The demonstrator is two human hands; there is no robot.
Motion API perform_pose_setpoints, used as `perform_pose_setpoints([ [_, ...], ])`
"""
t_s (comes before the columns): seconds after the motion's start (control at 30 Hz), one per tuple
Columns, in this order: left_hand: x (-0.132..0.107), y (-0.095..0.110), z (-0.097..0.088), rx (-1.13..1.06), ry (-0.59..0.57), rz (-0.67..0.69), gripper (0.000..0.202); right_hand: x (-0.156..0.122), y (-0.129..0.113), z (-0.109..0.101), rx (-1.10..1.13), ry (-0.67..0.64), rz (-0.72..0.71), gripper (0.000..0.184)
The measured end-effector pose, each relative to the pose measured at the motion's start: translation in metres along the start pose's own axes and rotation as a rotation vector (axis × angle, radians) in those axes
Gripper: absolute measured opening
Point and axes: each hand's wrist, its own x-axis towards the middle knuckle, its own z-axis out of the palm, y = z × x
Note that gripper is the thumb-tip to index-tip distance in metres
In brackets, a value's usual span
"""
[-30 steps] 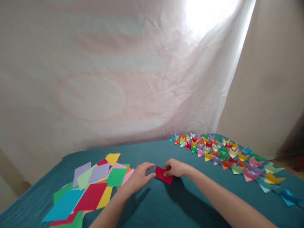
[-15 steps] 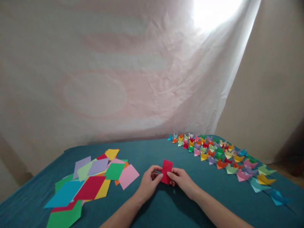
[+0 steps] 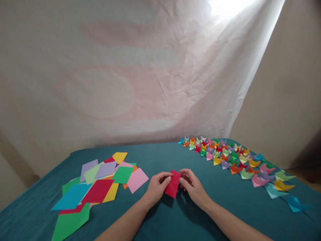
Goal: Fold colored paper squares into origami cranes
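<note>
A small folded red paper (image 3: 173,184) is held up over the table, tilted so that its top leans right. My left hand (image 3: 157,187) pinches its left edge, thumb in front and fingers behind. At the right edge is my right hand (image 3: 192,187), its curled index finger and thumb meeting the paper near the upper corner. The other right fingers are partly hidden behind the thumb.
A loose pile of coloured paper sheets, with a pink sheet (image 3: 137,180) nearest my left hand, lies on the left. Rows of small folded paper birds, an orange bird (image 3: 235,169) among them, stand on the right. A dark green cloth (image 3: 150,155) covers the table; a pale curtain (image 3: 125,67) hangs behind.
The red paper has turned clockwise and shifted slightly left. My right thumb has moved from its front face to its right edge. The camera view has shifted a little.
</note>
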Motion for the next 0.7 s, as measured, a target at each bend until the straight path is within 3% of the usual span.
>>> perform_pose_setpoints([
  [0.1, 0.001, 0.001, 0.0, -0.028, 0.001, -0.013, 0.033, 0.001, 0.0, -0.001, 0.028, 0.029, -0.029, 0.03],
  [0.7, 0.001, 0.011, -0.003, -0.107, -0.032, -0.067, 0.037, 0.0, 0.0, -0.003, 0.084, -0.125, -0.071, 0.026],
])
